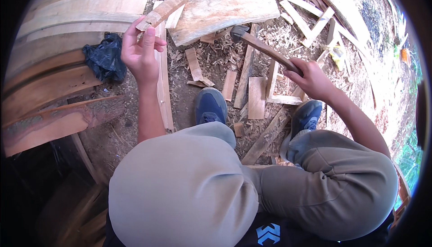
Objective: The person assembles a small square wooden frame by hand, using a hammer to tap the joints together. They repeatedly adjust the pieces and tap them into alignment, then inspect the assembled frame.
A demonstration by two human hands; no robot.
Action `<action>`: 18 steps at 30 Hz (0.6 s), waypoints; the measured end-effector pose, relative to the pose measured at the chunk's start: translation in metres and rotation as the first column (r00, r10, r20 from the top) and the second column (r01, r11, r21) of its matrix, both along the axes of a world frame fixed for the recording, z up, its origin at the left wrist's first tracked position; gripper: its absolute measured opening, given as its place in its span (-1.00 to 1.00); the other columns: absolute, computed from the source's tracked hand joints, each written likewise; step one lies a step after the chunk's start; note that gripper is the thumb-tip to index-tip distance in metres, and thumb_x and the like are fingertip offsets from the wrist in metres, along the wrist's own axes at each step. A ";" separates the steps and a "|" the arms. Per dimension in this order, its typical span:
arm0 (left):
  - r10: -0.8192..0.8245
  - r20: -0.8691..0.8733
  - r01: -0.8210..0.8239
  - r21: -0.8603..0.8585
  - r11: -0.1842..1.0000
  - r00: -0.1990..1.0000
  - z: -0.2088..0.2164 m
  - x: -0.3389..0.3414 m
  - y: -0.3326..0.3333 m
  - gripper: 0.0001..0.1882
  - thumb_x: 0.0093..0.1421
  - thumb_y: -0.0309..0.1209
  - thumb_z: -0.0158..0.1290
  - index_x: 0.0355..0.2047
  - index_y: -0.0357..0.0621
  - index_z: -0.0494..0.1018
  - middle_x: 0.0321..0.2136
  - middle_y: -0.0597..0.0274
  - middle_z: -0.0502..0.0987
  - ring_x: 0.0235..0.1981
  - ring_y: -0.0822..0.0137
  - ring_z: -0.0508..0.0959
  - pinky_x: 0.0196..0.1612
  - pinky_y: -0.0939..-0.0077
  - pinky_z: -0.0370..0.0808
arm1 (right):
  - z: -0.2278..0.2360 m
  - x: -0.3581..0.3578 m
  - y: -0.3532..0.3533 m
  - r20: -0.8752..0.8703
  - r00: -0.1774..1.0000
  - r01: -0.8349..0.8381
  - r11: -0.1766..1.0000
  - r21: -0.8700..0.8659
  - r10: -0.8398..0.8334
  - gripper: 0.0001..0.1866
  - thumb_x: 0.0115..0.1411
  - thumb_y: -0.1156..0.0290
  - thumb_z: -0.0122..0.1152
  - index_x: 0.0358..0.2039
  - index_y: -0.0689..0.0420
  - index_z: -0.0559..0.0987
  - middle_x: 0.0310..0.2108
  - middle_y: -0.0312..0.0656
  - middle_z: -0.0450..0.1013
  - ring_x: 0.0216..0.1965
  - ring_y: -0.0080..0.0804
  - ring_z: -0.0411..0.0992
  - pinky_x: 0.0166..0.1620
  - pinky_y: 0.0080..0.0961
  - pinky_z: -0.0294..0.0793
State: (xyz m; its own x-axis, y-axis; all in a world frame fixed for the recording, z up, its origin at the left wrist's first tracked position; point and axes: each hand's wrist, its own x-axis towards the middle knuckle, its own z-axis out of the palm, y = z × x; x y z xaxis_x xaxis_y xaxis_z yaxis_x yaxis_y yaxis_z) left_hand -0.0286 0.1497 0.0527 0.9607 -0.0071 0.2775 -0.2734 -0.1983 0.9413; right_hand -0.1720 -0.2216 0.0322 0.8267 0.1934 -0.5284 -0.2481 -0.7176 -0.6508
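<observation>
Wood offcuts and shavings litter the dirt floor (135, 125) in the head view, where the left hand (140, 53), at ten o'clock, pinches a short wooden slat (163, 10) by its lower end. The right hand (312, 79), at two o'clock, is clenched around the handle of a hatchet (263, 49) whose head rests by a broad plank (225, 8) at twelve. Any chop, I judge, wants the slat braced on that plank and the fingers (150, 37) kept well below the blade.

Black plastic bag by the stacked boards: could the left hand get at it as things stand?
Probably not directly: the bag lies close beside the left hand with nothing between, but that hand's fingers are closed around a wooden piece.
</observation>
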 end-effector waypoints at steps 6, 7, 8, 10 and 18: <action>-0.021 -0.018 0.020 -0.076 0.997 1.000 -0.001 0.000 -0.002 -0.60 0.31 -0.50 0.20 0.11 -0.39 0.46 -0.14 0.13 0.60 -0.47 0.49 0.61 -0.46 0.67 0.47 | 0.013 -0.001 -0.009 -0.037 0.983 -0.181 0.954 -0.239 0.178 -0.74 0.34 0.19 0.19 -0.15 0.13 0.60 -0.50 -0.01 0.54 -0.44 -0.05 0.57 -0.26 -0.07 0.53; -0.030 -0.013 0.029 -0.055 0.998 0.999 0.000 -0.001 -0.002 -0.61 0.32 -0.50 0.18 0.12 -0.39 0.45 -0.15 0.12 0.61 -0.46 0.48 0.60 -0.45 0.65 0.47 | 0.021 0.001 -0.011 -0.055 0.977 -0.215 0.932 -0.293 0.208 -0.74 0.33 0.19 0.19 -0.15 0.12 0.60 -0.49 0.00 0.55 -0.43 -0.03 0.58 -0.25 -0.07 0.54; -0.045 -0.009 0.044 -0.031 0.999 0.999 0.000 -0.002 -0.004 -0.62 0.33 -0.50 0.16 0.12 -0.39 0.45 -0.15 0.11 0.62 -0.46 0.48 0.60 -0.44 0.63 0.48 | 0.032 0.003 -0.014 -0.094 0.978 -0.205 0.923 -0.326 0.184 -0.75 0.31 0.20 0.19 -0.18 0.12 0.62 -0.49 0.00 0.55 -0.42 -0.02 0.57 -0.24 -0.08 0.55; -0.076 -0.025 0.075 -0.011 0.997 0.997 -0.002 -0.004 -0.009 -0.63 0.34 -0.51 0.14 0.12 -0.39 0.45 -0.16 0.09 0.64 -0.46 0.47 0.59 -0.43 0.61 0.49 | 0.046 0.004 -0.028 -0.131 0.980 -0.187 0.903 -0.386 0.147 -0.75 0.30 0.20 0.20 -0.21 0.11 0.63 -0.49 -0.01 0.55 -0.40 -0.03 0.57 -0.23 -0.09 0.55; -0.203 -0.152 0.185 -0.125 0.975 0.967 -0.007 -0.002 -0.036 -0.59 0.28 -0.52 0.22 0.12 -0.35 0.48 -0.16 0.13 0.60 -0.42 0.46 0.64 -0.46 0.67 0.52 | 0.065 0.016 -0.064 -0.060 0.998 -0.039 0.947 -0.319 0.020 -0.74 0.31 0.26 0.24 -0.20 0.21 0.63 -0.59 -0.15 0.42 -0.56 -0.32 0.37 -0.38 -0.27 0.36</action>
State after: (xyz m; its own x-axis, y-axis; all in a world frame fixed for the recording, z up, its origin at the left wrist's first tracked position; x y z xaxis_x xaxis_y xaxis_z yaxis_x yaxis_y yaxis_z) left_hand -0.0303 0.1139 0.0454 0.9761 -0.1760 0.1273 -0.1380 -0.0499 0.9892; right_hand -0.1563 -0.2858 0.0974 0.7908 0.0303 -0.6114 -0.2529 -0.8934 -0.3713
